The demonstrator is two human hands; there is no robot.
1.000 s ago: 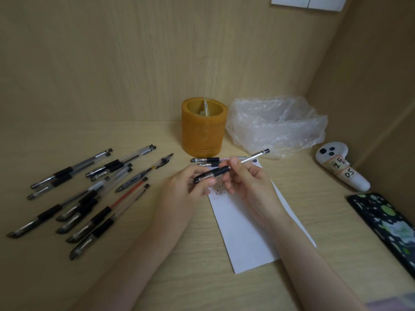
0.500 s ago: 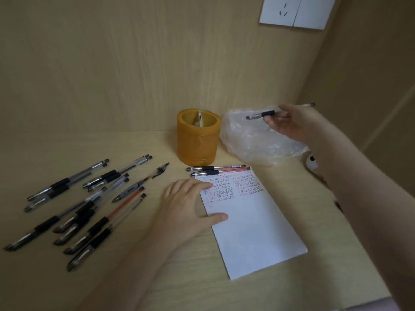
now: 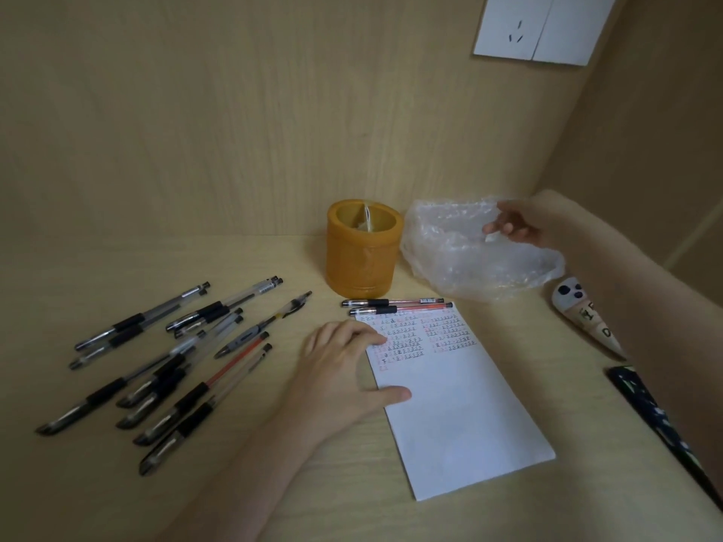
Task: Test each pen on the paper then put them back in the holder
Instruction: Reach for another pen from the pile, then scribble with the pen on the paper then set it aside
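An orange pen holder (image 3: 364, 264) stands at the back of the desk, with no pen showing in it. A white paper (image 3: 461, 404) with rows of small red and black marks at its top lies in front. My left hand (image 3: 344, 369) rests flat on the paper's left edge, fingers spread. Two pens (image 3: 395, 306) lie side by side just above the paper. Several more pens (image 3: 168, 365) are scattered to the left. My right hand (image 3: 516, 226) is at the open top of a clear plastic bag (image 3: 461, 260), fingers loosely curled; no pen shows in it.
A white controller (image 3: 587, 318) with dark dots lies right of the bag, partly behind my right forearm. A dark patterned phone (image 3: 657, 416) sits at the right edge. Wooden walls close the desk behind and to the right, with a wall socket (image 3: 540, 29) above.
My right hand carried a pen up from the paper to the bag; the pen is no longer visible in it. My left hand let go and settled flat on the paper.
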